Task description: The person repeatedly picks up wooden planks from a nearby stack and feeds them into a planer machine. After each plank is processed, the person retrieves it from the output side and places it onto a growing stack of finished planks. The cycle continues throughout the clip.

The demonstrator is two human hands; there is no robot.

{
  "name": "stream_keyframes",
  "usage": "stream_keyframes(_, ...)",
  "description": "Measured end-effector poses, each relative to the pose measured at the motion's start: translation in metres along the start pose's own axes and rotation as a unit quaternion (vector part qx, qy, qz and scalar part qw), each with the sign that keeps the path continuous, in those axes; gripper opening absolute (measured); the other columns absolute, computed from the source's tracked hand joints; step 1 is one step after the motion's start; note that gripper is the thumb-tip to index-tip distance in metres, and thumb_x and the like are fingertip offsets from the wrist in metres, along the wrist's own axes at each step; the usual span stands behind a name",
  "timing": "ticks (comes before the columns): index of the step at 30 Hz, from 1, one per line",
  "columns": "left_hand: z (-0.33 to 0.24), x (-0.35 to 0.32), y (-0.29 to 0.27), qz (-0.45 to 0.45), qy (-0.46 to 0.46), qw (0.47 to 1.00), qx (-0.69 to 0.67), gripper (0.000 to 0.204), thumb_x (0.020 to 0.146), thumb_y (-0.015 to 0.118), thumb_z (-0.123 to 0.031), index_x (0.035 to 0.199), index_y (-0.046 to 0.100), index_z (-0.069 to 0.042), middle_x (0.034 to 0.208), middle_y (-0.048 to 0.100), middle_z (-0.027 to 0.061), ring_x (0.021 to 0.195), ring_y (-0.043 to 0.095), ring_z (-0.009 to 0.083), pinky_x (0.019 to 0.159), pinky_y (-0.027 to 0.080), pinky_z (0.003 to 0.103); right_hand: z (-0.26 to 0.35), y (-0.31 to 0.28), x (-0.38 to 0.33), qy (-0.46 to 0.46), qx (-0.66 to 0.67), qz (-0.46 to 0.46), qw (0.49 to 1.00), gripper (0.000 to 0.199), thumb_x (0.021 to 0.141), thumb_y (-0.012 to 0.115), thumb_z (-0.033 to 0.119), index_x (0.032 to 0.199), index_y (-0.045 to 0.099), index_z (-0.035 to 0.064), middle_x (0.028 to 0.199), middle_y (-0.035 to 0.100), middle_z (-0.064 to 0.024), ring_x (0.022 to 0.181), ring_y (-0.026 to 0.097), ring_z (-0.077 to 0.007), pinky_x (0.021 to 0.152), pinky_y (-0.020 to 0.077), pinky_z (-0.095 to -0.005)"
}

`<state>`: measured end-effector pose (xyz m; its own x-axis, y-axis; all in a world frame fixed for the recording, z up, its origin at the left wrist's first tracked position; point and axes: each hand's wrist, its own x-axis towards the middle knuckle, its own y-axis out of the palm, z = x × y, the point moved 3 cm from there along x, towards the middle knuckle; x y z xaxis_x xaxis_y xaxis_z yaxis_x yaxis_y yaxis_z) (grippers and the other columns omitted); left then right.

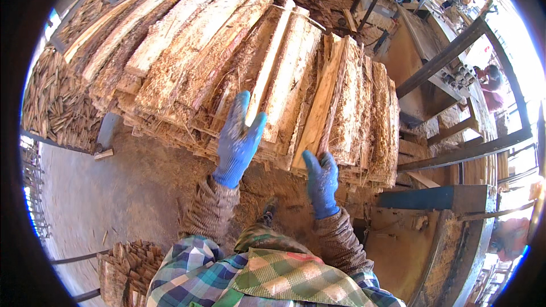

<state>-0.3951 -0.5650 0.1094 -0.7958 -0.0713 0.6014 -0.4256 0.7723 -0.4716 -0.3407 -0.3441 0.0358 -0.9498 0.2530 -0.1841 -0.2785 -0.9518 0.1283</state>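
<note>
A broad stack of rough wooden slabs (227,39) with bark edges and sawdust lies before me. My left hand (236,147), in a blue glove, is open at the stack's near edge, fingers extended and thumb spread away. Beside it, a narrow pale slab (272,59) lies on top, its near end close to the thumb. My right hand (322,184), also gloved in blue, closes around the near end of a tilted bark-edged slab (324,108); the thumb is on the left and the fingers are on the right. The palm side of this hand is partly hidden.
Saw-bench-like machinery (429,233) with a blue panel stands close at my right. Behind it rises a dark metal frame (455,51). Wood-scrap piles are at far left (60,99) and lower left (131,270). A person (492,85) is at far right.
</note>
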Motion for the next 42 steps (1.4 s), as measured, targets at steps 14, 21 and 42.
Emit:
stream_keyframes(14,-0.001,0.022,0.128,0.394,-0.35,0.703,-0.478,0.066,0.105,0.061,-0.041,0.151,0.045,0.003,0.123,0.07,0.0138,0.107,0.069,0.0161,0.09,0.06,0.03,0.016,-0.017,0.078,0.022,0.032,0.072,0.997,0.065,0.1,0.064,0.053,0.14,0.059,0.0017,0.127,0.066,-0.0128,0.112,0.065,-0.0217,0.101,0.0515,-0.0377)
stream_keyframes(21,0.006,-0.047,0.076,0.055,-0.166,0.925,-0.338,0.046,0.105,0.064,-0.022,0.143,0.056,0.003,0.127,0.07,0.0151,0.118,0.068,0.0228,0.1,0.055,0.035,0.016,-0.021,0.077,0.02,-0.033,-0.074,0.997,0.052,0.1,0.071,0.036,0.136,0.062,-0.0001,0.11,0.073,-0.0066,0.09,0.066,-0.0112,0.079,0.0539,-0.03)
stream_keyframes(42,-0.044,-0.044,0.067,0.351,-0.194,0.82,-0.408,0.055,0.102,0.068,-0.026,0.15,0.051,-0.005,0.156,0.047,0.0222,0.145,0.048,0.0289,0.119,0.039,0.04,-0.001,-0.041,0.042,-0.107,-0.23,0.131,0.958,0.069,0.104,0.061,0.015,0.162,0.028,0.0018,0.153,0.046,-0.0286,0.137,0.052,-0.0369,0.114,0.0449,-0.0449)
